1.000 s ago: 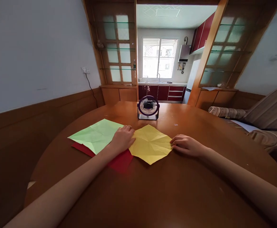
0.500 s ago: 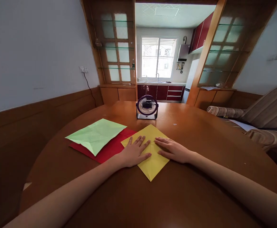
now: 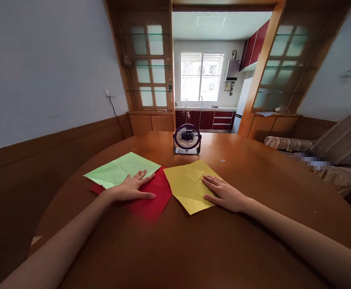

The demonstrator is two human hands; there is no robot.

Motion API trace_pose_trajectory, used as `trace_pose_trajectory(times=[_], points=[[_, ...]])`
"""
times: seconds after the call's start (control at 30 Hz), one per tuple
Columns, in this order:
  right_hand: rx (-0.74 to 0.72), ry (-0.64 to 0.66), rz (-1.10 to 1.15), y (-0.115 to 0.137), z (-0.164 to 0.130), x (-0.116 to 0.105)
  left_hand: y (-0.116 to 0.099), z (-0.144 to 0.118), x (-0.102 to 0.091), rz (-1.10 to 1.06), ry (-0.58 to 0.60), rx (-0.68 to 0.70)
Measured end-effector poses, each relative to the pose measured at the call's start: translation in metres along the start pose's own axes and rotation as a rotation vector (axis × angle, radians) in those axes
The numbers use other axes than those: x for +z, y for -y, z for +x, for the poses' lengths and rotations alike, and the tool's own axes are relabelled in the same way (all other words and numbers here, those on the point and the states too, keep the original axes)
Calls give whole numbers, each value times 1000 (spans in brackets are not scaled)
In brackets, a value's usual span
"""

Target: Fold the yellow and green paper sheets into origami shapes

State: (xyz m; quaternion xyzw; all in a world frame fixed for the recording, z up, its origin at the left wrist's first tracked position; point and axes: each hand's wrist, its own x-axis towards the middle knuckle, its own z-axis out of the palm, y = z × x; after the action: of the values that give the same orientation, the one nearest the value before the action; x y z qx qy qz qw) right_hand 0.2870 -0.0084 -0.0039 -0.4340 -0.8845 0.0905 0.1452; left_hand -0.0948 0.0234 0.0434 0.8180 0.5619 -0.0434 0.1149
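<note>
A creased yellow sheet of paper (image 3: 186, 184) lies flat on the table, its right corner under my right hand (image 3: 223, 193), whose fingers are stretched out. To the left, my left hand (image 3: 131, 187) rests with spread fingers across a green sheet of paper (image 3: 115, 168) and a red sheet of paper (image 3: 156, 198). The green sheet, also creased, overlaps the red one and hides part of it. Near its left corner, the yellow sheet meets the red sheet's right side. The red sheet's lower edge looks blurred.
A small dark fan (image 3: 187, 138) stands on the round wooden table (image 3: 193, 253) beyond the papers. A striped armchair (image 3: 341, 140) is at the right. Behind the table, a doorway opens onto a kitchen with red cabinets (image 3: 199, 119).
My left hand has moved left, off the yellow sheet onto the green and red ones. The yellow sheet has turned and shifted slightly right under my right hand; the red sheet has moved nearer and turned.
</note>
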Motion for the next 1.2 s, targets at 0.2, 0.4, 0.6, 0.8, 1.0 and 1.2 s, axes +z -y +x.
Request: trace_pose_trajectory(times=[0.2, 0.4, 0.6, 0.8, 1.0, 1.2], points=[[30, -10, -24, 2, -2, -1, 0, 7, 13, -20, -99, -40], [-63, -69, 10, 4, -4, -3, -32, 1, 13, 58, -390, 167], [-139, -108, 81, 6, -6, -5, -89, -8, 32, -25, -315, 615], [-217, -155, 312, 7, -19, -15, -101, -1, 49, -51, -428, 649], [-280, -101, 320, 12, -28, -21, -114, -1, 54, -156, -530, 566], [-197, -196, 257, 12, -24, -11, -122, -3, 55, -307, -522, 449]])
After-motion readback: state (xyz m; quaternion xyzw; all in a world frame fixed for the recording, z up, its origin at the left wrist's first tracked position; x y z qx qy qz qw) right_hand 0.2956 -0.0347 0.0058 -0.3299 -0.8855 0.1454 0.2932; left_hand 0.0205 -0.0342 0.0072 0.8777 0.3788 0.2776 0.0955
